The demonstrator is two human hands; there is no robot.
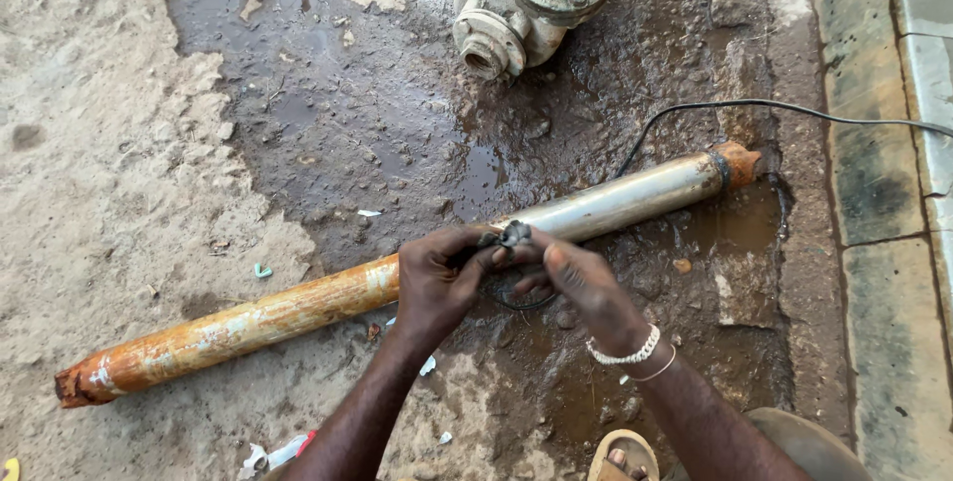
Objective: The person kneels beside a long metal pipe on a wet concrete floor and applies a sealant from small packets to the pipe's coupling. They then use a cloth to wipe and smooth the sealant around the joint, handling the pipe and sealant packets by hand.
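Fingers (pixel 486 261) of both hands pinch a small dark lump (pixel 514 233), prob. a taped wire end, held just above the long pipe (pixel 397 277). Left hand (pixel 437 277) closed on it from the left, thumb and forefinger tight; right hand (pixel 576 277) closed on it from the right, fingertips meeting the left's. A thin black loop of cable (pixel 511 300) hangs below the hands, partly hidden by them.

Pipe lies on the ground (pixel 119 143) diagonally, lower left to upper right. Left half rusty orange w/ pale flakes, right half bare grey metal, w/ an orange rusty cap at the far end. The black cable (pixel 794 109) runs from approx. the pipe's upper side, curves up and off the right edge.

Right wrist wears a silver chain bracelet (pixel 625 352) and a thin bangle. A sandalled foot (pixel 623 456) shows at the bottom edge, just beside the right forearm.

Ground under pipe is wet dark mud w/ a brown puddle (pixel 725 233) near the capped end; dry sandy ground to the left. A pale metal pump (pixel 526 0) sits at top, well apart from hands. Stone kerb (pixel 893 243) along the right side. Small scraps of litter (pixel 273 453) lie near the bottom left.
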